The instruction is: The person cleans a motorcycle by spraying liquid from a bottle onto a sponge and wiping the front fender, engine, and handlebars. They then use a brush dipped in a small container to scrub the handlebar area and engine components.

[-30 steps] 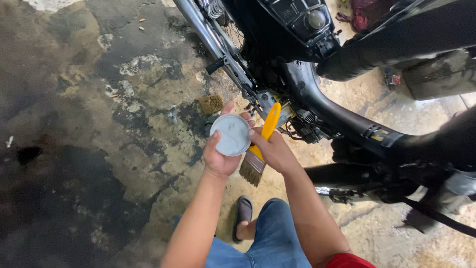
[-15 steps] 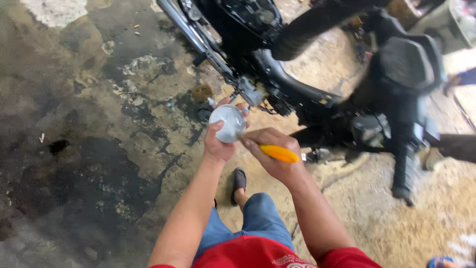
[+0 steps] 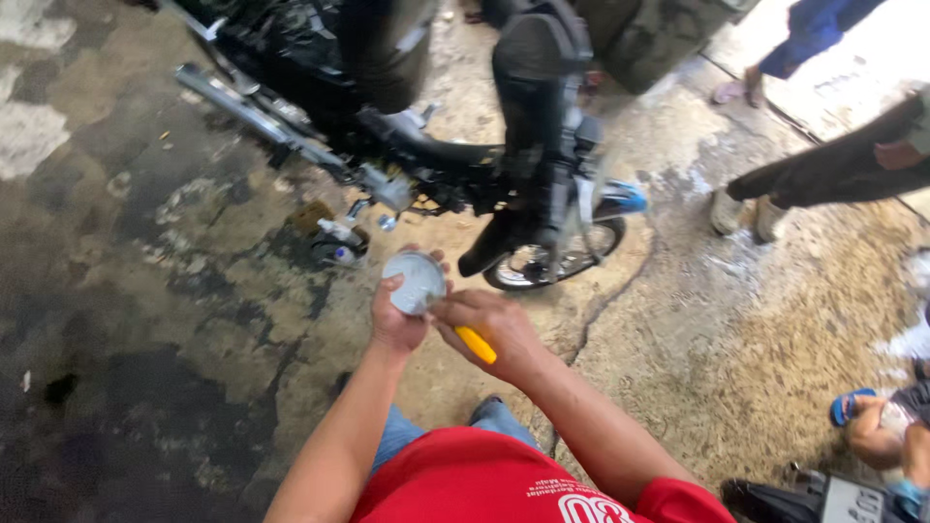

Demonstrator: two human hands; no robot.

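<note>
My left hand [image 3: 395,315] grips a small round silvery metal part [image 3: 415,281], held up in front of me. My right hand [image 3: 499,329] is closed around the yellow handle of a brush [image 3: 475,344], with the brush end against the round part and hidden by my fingers. Both hands meet just in front of a black motorcycle [image 3: 523,116] that stands on the stained concrete floor.
The motorcycle's silver exhaust pipe [image 3: 252,111] runs to the upper left. Small parts [image 3: 339,242] lie on the floor under the engine. Another person's legs and shoes [image 3: 746,208] stand at the right. A foot in a blue sandal [image 3: 857,407] is at the lower right.
The camera view has swung to the right, showing more of the motorcycle and people nearby. My right hand turned the brush from upright to lying low against the round part.
</note>
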